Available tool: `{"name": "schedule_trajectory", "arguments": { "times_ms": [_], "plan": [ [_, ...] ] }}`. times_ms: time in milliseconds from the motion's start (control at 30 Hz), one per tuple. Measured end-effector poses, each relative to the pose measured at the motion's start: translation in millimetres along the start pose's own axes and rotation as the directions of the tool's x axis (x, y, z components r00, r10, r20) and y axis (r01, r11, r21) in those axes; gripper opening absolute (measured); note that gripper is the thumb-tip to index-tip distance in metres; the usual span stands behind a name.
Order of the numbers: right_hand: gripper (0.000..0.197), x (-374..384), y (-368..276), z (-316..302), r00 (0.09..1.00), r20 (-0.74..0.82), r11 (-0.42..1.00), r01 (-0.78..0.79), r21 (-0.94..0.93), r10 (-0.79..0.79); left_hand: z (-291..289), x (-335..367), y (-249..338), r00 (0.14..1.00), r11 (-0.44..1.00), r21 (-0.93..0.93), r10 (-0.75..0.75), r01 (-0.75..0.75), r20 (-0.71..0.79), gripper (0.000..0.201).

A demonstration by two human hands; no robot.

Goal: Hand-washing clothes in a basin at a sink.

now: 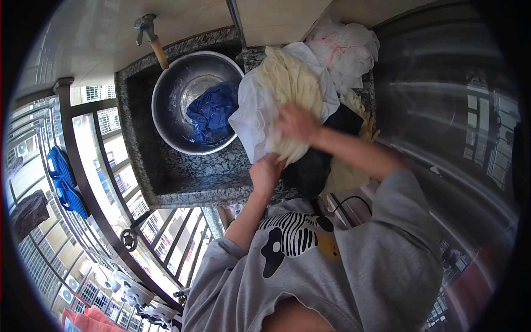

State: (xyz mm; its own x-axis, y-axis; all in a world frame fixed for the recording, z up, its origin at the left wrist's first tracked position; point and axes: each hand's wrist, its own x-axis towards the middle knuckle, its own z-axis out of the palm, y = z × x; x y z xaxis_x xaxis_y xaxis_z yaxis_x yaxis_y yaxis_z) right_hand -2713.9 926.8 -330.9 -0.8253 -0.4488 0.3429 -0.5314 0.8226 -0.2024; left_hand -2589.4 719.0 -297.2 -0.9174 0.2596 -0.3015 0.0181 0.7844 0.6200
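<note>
Cream-coloured cloth (290,74) lies bunched over a white cloth (251,113) on the right side of a stone sink. The fingers of my left hand (266,174) are closed on the near end of the cream cloth. Higher up on the same cloth is my right hand (298,123), smeared by motion, so its fingers cannot be made out. Just left of the white cloth, a round metal basin (166,110) sits in the sink and holds a wet blue cloth (213,113) with a little water. Dark fabric (312,171) hangs beneath my right forearm.
A tap (146,30) with a tan hose end points at the basin's far rim. White mesh fabric (351,52) is piled at the far right of the granite sink (188,191). Shiny metal panelling (442,122) stands to the right. Blue slippers (66,182) hang on the railing at left.
</note>
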Motion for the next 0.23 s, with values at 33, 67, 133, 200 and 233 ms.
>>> {"name": "schedule_trajectory", "arguments": {
  "times_ms": [33, 67, 133, 200, 233],
  "plan": [
    [0.012, -2.5, 1.7, 0.2, 0.981, -0.011, 0.98, 0.194, -0.049, -0.195, -0.4, 2.5, 1.2, 1.0, 0.999, 0.041, 0.025, -0.025, 0.005, 0.026],
    [0.012, 15.2, 22.3, -3.5, 1.0, 0.013, 0.999, -0.01, -0.042, 0.01, -2.5, 2.5, 6.1, 0.998, 0.995, 0.079, 0.056, -0.058, 0.021, 0.025],
    [0.011, 38.7, 37.1, -3.7, 0.977, 0.036, 0.977, -0.211, -0.036, 0.212, -7.7, 6.9, 12.4, 0.995, 0.989, 0.118, 0.086, -0.09, 0.041, 0.024],
    [0.012, 40.4, 31.3, 6.0, 0.891, -0.035, 0.892, -0.451, 0.023, 0.452, -10.4, 11.3, 14.2, 0.996, 0.985, 0.156, 0.06, -0.07, 0.065, 0.026],
    [0.012, 40.1, 32.6, 7.3, 0.891, -0.037, 0.891, -0.453, 0.021, 0.453, -10.9, 11.8, 15.3, 0.997, 0.987, 0.157, 0.015, -0.027, 0.074, 0.03]
  ]
}}
